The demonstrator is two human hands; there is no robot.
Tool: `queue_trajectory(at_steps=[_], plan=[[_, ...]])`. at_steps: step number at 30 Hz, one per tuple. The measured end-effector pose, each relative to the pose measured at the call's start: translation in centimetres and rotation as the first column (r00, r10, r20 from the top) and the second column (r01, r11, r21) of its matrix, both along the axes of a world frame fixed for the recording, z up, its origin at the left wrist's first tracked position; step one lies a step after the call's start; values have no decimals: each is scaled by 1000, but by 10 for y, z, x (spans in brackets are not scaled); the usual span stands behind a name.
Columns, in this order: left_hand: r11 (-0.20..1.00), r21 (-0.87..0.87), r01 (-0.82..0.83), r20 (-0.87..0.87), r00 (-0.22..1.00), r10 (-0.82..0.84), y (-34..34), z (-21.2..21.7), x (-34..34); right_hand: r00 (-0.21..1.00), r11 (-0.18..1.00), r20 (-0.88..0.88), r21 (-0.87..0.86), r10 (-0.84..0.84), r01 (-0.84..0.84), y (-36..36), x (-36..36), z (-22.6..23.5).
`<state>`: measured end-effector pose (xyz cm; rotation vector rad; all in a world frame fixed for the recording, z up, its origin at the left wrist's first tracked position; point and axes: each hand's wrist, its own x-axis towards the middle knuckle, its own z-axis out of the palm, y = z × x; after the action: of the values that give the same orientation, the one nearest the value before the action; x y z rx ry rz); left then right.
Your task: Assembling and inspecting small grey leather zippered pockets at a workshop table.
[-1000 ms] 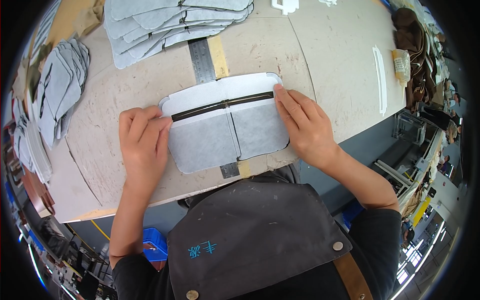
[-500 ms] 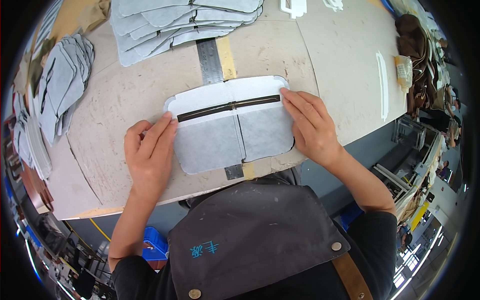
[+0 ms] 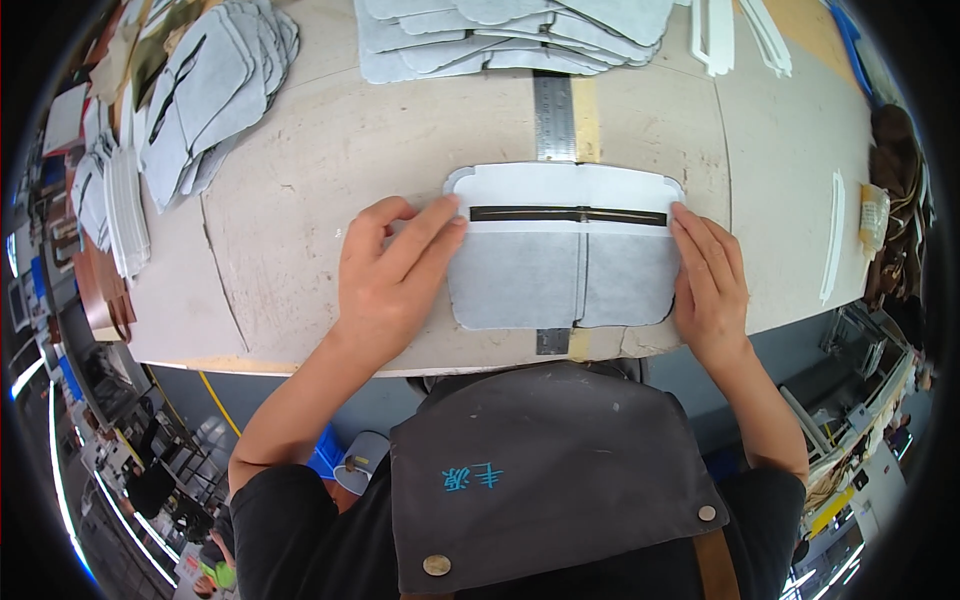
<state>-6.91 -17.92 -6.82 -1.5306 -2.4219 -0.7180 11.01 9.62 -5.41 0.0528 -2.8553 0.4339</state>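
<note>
Scuffed worktable [image 3: 290,260], rounded panel [image 3: 515,280]

Matte grey and white, the panel lies flat over a metal ruler [image 3: 553,118]. My left hand [image 3: 395,275] and right hand [image 3: 715,285] touch its sides, fingers extended; whether pinching, I cannot tell. A narrow black slot [image 3: 525,214] crosses it.

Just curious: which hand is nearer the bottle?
Right: the right hand is left of the bottle, at the right edge of the panel; the left hand is farther, at its left edge.

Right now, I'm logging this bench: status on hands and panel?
Grey-white panel lying across steel ruler. Left hand touching its left edge; right hand, its right edge. Stacked grey pieces beyond, apart from it.
</note>
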Motion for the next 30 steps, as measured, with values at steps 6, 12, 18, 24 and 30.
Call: queue_trajectory(at_steps=[6,12,18,24,30], plan=[[999,-6,54,3,999,-54,-4,0,-4,1000,1000,7,10,-3,3,1,0,-3],[993,-54,101,-33,994,-103,1,6,-7,999,999,25,-12,-33,33,4,3,3],[987,-157,43,-41,998,-50,-4,13,-7,998,994,3,-99,-56,56,-2,-5,5],[985,-165,53,-7,998,-55,-4,14,-6,998,999,62,32,14,-16,2,-1,4],[993,-119,8,74,997,1,2,16,-6,997,986,70,161,34,-45,-2,-2,7]])
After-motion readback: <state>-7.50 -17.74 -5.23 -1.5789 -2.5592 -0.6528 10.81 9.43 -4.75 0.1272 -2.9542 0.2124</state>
